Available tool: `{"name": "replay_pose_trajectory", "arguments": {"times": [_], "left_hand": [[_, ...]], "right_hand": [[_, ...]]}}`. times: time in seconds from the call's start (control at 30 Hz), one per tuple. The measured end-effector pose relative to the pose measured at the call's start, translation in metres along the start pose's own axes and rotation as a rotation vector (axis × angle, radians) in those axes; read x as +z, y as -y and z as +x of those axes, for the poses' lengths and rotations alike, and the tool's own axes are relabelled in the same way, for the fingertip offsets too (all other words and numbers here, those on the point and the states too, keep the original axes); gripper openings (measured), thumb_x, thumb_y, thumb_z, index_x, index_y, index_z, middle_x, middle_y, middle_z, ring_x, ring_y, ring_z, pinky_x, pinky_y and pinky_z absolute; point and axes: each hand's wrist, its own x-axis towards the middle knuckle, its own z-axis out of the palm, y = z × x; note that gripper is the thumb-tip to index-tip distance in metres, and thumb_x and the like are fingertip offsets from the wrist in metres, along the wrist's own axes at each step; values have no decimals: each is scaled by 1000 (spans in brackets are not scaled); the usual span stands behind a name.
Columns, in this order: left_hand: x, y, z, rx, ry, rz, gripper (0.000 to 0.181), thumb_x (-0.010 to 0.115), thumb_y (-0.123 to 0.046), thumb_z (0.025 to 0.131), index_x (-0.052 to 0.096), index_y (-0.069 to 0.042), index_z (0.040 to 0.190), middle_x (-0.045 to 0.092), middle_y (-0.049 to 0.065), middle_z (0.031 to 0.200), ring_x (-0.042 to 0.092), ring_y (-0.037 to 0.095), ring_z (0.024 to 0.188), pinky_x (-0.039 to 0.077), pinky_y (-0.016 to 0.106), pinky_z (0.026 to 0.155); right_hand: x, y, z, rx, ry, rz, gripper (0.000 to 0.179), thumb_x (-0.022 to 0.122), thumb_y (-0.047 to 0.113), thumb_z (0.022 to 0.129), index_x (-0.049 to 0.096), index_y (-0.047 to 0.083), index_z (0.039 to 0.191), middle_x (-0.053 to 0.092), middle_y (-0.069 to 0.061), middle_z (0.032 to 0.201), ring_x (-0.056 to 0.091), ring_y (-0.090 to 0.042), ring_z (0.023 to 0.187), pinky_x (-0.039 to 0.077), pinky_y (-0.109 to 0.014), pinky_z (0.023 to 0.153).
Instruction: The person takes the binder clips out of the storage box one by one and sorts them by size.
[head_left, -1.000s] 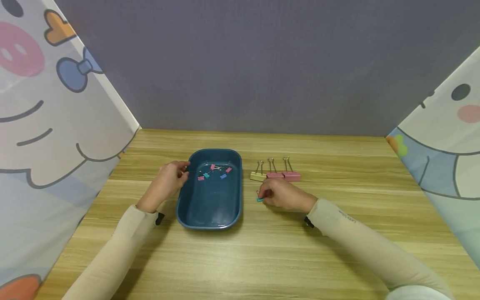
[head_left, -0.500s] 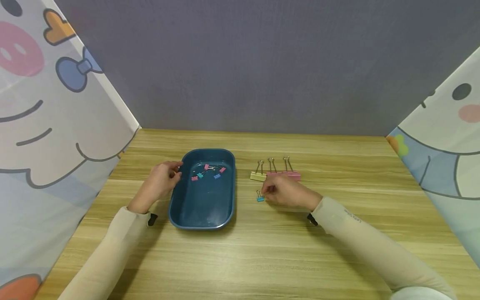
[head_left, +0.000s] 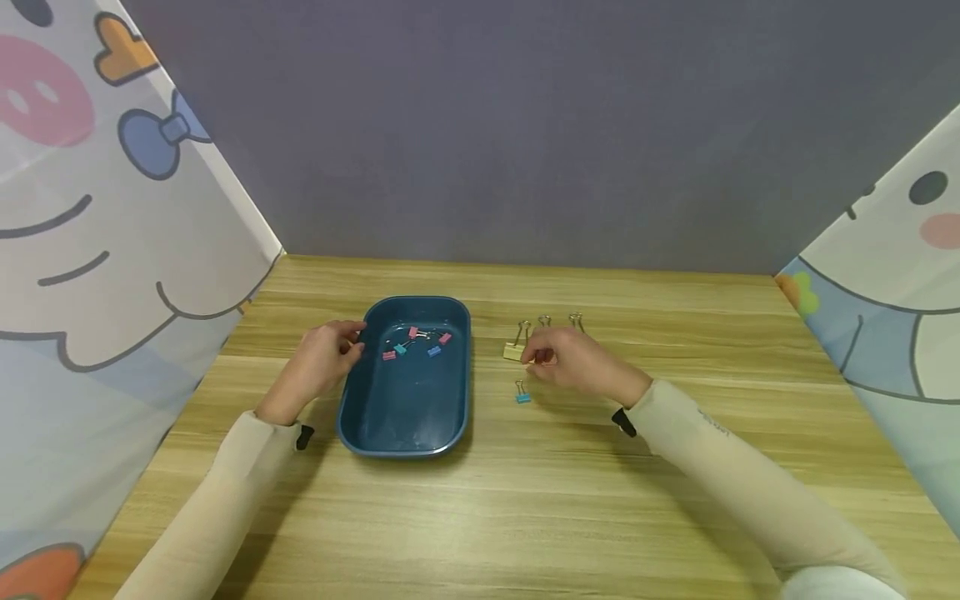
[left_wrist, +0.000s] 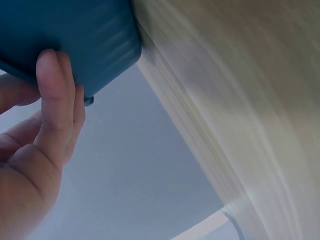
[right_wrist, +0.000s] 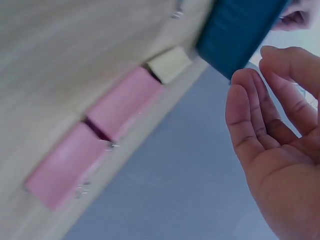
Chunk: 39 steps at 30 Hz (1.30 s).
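A dark blue rectangular tray (head_left: 408, 400) sits on the table, with several small pink, teal and blue binder clips in its far half. My left hand (head_left: 318, 362) holds the tray's left rim; in the left wrist view its fingers lie against the outer wall. To the right of the tray, my right hand (head_left: 573, 362) hovers with relaxed fingers and nothing between them. Below its fingertips a small light-blue binder clip (head_left: 522, 397) lies on the table. Behind it are a larger yellow clip (head_left: 513, 352) and two pink binder clips (right_wrist: 125, 102), mostly hidden by the hand in the head view.
The wooden table (head_left: 480, 533) ends at a grey panel (head_left: 480, 133) behind. Cartoon-printed cloth walls (head_left: 150, 275) flank both sides. In the right wrist view the larger clips stand in a row.
The left hand and the tray have shifted slightly left. My right hand has let go of the small light-blue clip and moved a little up and right, away from it.
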Motion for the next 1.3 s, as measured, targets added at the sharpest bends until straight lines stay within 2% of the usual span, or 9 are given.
{"name": "replay_pose_trajectory", "arguments": {"times": [0.13,0.27,0.37,0.5,0.7,0.77,0.97,1.13,1.3], "left_hand": [[1,1,1,3,-2,-3,33,60,0,89,58,10,120,64,23,98,64,28,76,54,36,60],[0,1,0,9,-3,-12,33,60,-1,89,58,10,120,64,22,97,64,27,75,53,35,59],[0,1,-1,7,-2,-15,33,60,-1,89,58,10,120,64,22,97,64,28,76,53,35,59],[-1,2,-1,8,-3,-11,33,60,-1,89,58,10,120,64,22,98,65,27,76,53,35,59],[-1,2,-1,19,-6,5,33,60,0,89,58,10,121,64,23,100,65,27,76,53,35,59],[0,1,-1,22,-3,9,33,60,0,89,58,10,121,64,23,101,64,26,76,52,34,58],[2,1,2,25,2,12,33,60,-1,90,58,10,121,63,22,102,63,24,73,52,32,57],[3,1,3,21,2,16,32,60,-1,90,59,9,120,63,20,100,62,22,70,51,31,56],[4,1,5,25,-6,18,32,60,-2,90,59,8,120,61,18,98,60,21,67,50,30,54]], "right_hand": [[-5,9,13,-20,-20,4,10,70,3,82,70,9,91,61,7,83,57,-7,72,50,-26,64],[-6,19,27,-20,-19,-17,11,70,7,84,70,13,93,61,6,86,57,-8,76,51,-31,68],[-5,26,39,-50,-24,-28,11,70,8,84,70,13,94,62,5,88,58,-8,78,51,-32,71],[-3,34,55,-91,-9,-9,12,68,8,86,70,10,97,62,4,91,58,-8,80,51,-31,73],[3,43,75,-93,18,0,11,68,10,87,70,13,97,60,6,92,58,-8,83,49,-25,74],[5,44,80,-93,28,2,11,67,10,87,70,15,96,60,6,93,58,-8,83,49,-23,74],[10,43,91,-89,45,13,11,66,9,87,69,15,96,62,-1,94,57,-6,81,50,-28,73],[14,43,98,-95,38,0,12,67,8,86,69,14,96,61,-1,94,58,-11,82,48,-24,74],[18,41,103,-67,49,26,13,68,6,85,69,13,97,61,-2,96,58,-11,85,50,-31,78]]}}
